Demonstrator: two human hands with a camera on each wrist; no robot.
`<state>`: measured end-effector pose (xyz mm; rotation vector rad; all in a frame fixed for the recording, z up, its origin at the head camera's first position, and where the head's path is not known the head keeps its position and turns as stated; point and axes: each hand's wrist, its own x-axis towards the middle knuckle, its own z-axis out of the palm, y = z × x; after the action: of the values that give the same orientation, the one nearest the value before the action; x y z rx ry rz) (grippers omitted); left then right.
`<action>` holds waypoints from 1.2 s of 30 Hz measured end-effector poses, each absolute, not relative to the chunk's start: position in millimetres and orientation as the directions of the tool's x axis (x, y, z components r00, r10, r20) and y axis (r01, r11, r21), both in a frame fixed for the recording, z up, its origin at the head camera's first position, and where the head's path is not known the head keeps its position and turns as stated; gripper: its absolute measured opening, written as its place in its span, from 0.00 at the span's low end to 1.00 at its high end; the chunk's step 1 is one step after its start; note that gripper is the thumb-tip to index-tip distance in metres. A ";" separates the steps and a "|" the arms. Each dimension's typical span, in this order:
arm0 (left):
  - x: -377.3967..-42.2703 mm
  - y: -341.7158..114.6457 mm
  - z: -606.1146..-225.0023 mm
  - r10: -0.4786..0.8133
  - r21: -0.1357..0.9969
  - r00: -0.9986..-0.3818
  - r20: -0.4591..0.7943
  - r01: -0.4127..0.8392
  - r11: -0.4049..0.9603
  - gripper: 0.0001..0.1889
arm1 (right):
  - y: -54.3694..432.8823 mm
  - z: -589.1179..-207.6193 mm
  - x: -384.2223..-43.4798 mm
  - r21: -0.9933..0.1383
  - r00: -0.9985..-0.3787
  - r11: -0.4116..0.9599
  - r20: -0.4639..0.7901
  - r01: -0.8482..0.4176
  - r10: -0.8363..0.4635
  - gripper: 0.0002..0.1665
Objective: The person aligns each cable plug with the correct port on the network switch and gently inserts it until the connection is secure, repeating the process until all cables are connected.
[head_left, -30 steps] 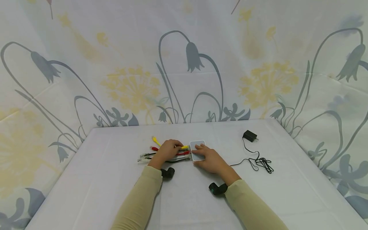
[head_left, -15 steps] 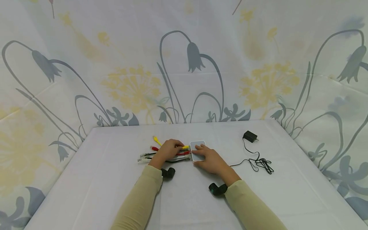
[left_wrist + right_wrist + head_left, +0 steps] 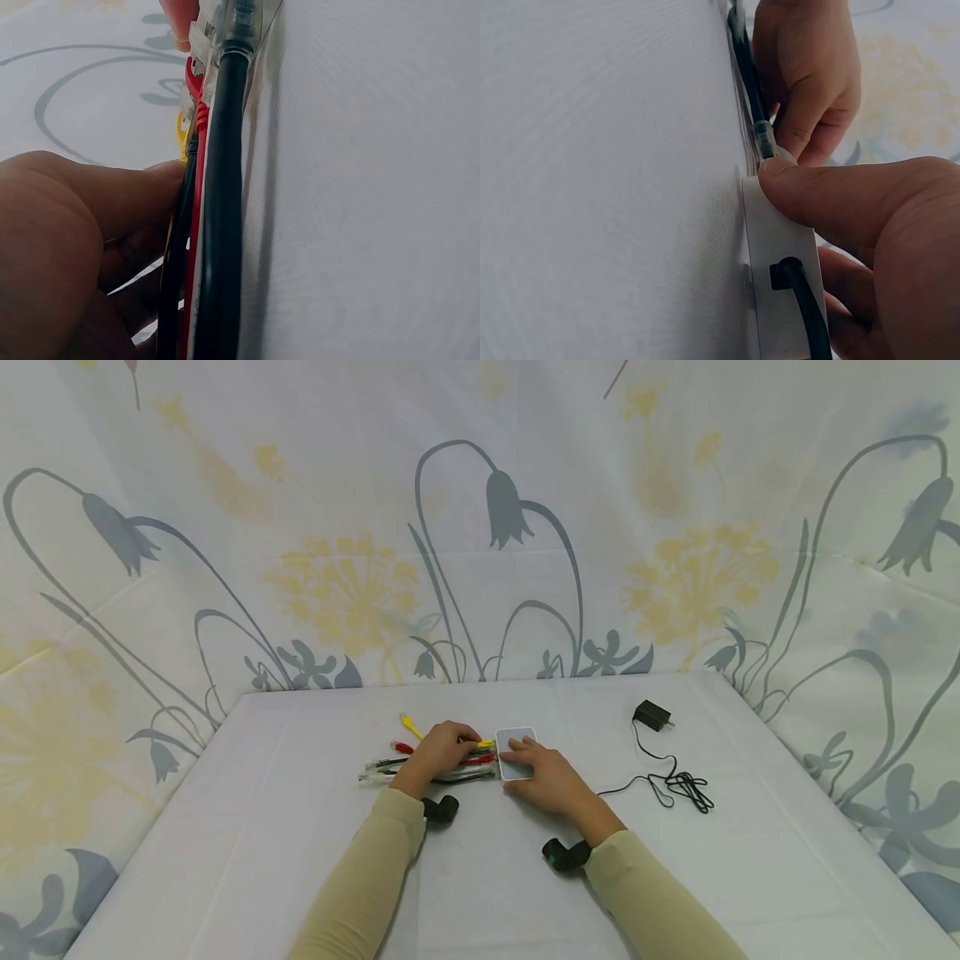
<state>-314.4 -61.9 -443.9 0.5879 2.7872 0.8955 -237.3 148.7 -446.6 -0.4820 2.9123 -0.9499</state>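
Observation:
A small white network switch (image 3: 514,734) lies on the table, with several network cables running into its left side. Over its top spread the fingers of my right hand (image 3: 551,779), while the thumb holds its near corner in the right wrist view. My left hand (image 3: 441,746) pinches the yellow network cable (image 3: 486,744) close to its plug at the switch. Nearer to me run a red cable (image 3: 201,120) and a thick black cable (image 3: 225,195). A black power cord (image 3: 802,307) enters the switch's near side (image 3: 772,322). My left fingertips are partly hidden behind the cables.
Free cable ends lie to the left: a yellow plug (image 3: 407,722), a red plug (image 3: 402,747) and clear plugs (image 3: 367,776). At the right sit a black power adapter (image 3: 652,715) and its tangled cord (image 3: 686,783). A flowered cloth (image 3: 480,610) hangs behind the table.

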 end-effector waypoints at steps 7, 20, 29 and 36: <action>-317.0 -61.8 -445.2 0.418 0.595 -0.908 -0.029 0.320 0.737 0.11 | 148.5 -444.1 -236.1 -0.578 -0.954 0.771 0.047 -0.267 -0.296 0.30; -319.3 -60.4 -444.8 0.416 0.596 -0.909 -0.035 0.316 0.739 0.11 | 148.2 -444.1 -237.1 -0.616 -0.958 0.747 0.043 -0.249 -0.284 0.28; -320.3 -58.6 -443.6 0.418 0.591 -0.908 -0.034 0.319 0.741 0.11 | 147.8 -445.1 -238.7 -0.631 -0.961 0.739 0.039 -0.237 -0.275 0.28; -318.0 -57.5 -443.1 0.414 0.598 -0.910 -0.029 0.316 0.737 0.11 | 148.1 -448.4 -239.5 -0.626 -0.960 0.740 0.051 -0.246 -0.276 0.28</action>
<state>-318.0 -57.5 -443.1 0.5878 2.7769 0.9122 -239.5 148.1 -448.4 -0.4335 2.8882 -1.0281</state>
